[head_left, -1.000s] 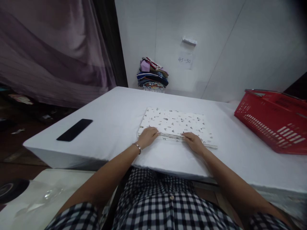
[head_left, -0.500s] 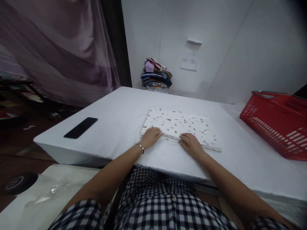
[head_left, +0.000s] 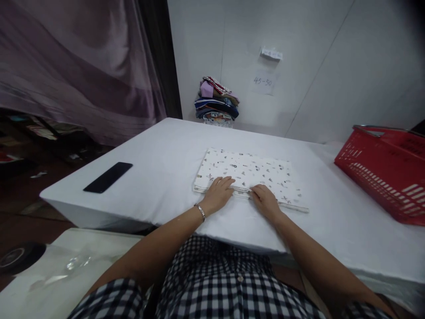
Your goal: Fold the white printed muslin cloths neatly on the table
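A folded white cloth [head_left: 245, 170] with small grey and brown prints lies flat on the table in the head view. Its layered near edge faces me. My left hand [head_left: 219, 193], with a bracelet at the wrist, rests over that edge left of the middle, fingers stretched out on top of the cloth. Farther right along the same edge, my right hand [head_left: 264, 200] has its fingers curled and pinches the layers. The thumb of the right hand is mostly hidden.
The white-covered table [head_left: 159, 177] bears a black flat phone-like slab [head_left: 108, 177] on the left and a red plastic basket [head_left: 381, 173] on the right. A pile of folded fabrics [head_left: 216, 102] stands beyond the far edge, by the wall with a paper marked 45-50 [head_left: 263, 83].
My left hand has slid right along the near edge, its fingers going from gripping the layers to lying on top. The edge lies straighter. My right hand has hardly moved.
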Available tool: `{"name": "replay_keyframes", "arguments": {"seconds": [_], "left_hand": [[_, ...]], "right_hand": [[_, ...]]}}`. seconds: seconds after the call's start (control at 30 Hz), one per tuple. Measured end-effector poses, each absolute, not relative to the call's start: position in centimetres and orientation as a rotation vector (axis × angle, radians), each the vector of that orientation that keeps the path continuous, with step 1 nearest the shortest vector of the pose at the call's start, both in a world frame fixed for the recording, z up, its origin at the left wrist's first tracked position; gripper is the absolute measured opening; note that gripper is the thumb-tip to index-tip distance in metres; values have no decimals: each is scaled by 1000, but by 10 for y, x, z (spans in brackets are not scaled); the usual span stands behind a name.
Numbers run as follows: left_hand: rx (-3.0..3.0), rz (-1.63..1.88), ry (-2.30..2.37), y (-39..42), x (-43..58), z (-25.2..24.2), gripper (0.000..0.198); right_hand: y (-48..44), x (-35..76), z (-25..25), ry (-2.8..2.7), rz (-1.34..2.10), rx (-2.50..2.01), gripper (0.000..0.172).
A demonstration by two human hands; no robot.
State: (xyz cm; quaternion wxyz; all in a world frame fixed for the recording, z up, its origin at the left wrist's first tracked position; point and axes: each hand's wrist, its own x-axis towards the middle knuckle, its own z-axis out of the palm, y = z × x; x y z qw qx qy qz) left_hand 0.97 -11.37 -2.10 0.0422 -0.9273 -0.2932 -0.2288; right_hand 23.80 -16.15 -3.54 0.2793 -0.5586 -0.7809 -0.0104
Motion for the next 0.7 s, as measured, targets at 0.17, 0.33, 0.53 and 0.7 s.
{"name": "replay_keyframes", "arguments": {"seconds": [0.17, 0.33, 0.53, 0.7], "left_hand": [[-2802, -622, -917, -107, 16, -29, 19], [-2818, -599, -853, -109, 14, -26, 25], [-2843, -702, -807, -112, 3, -24, 24], [-2873, -867, -898, -111, 4, -25, 18]], "right_hand": [[-162, 237, -38, -2107, -74, -1493, 29], [-163, 236, -40, -2138, -147, -1479, 30], [-165, 234, -40, -2261, -213, -1470, 30], [-168, 230, -39, -2280, -238, -1438, 28]]}}
